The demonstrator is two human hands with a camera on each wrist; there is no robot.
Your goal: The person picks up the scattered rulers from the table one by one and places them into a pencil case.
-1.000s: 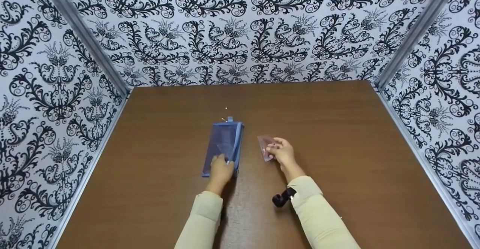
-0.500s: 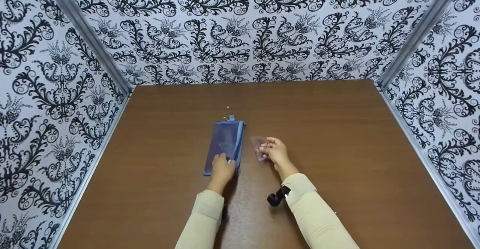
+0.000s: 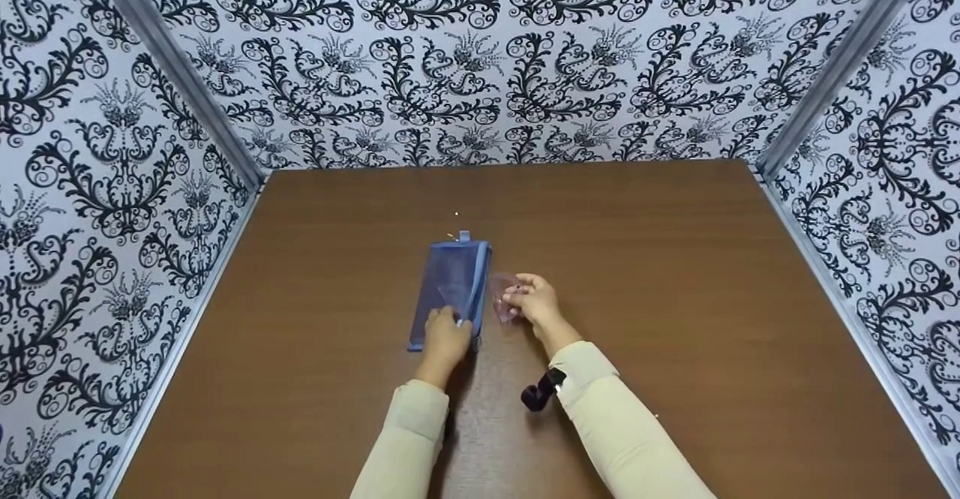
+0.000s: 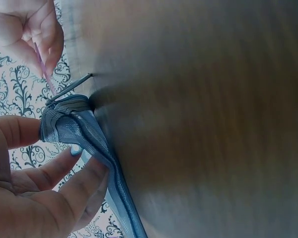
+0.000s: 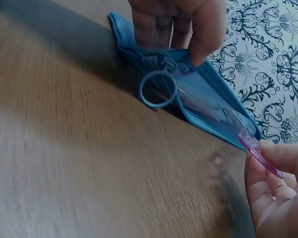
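Observation:
A blue see-through zip pencil pouch (image 3: 444,274) lies on the table, its zip side gaping. My left hand (image 3: 445,341) grips the near end of that opening, thumb and fingers spread either side of the edge in the left wrist view. A pink see-through protractor (image 3: 501,300) is pinched between the thumb and fingers of my right hand (image 3: 538,305). The protractor (image 5: 258,156) overlaps the far end of the pouch's opening in the right wrist view. A ring zip pull (image 5: 158,89) hangs near my left fingers. Clear flat items (image 5: 203,104) show inside the pouch.
The brown wooden table (image 3: 637,244) is bounded by patterned walls (image 3: 480,64) at the back and sides. A black camera mount (image 3: 541,390) juts from the right wrist. A tiny white speck (image 3: 456,214) lies behind the pouch.
My right hand has moved left with the protractor, close to the pouch's opening. My left hand keeps its hold on the pouch.

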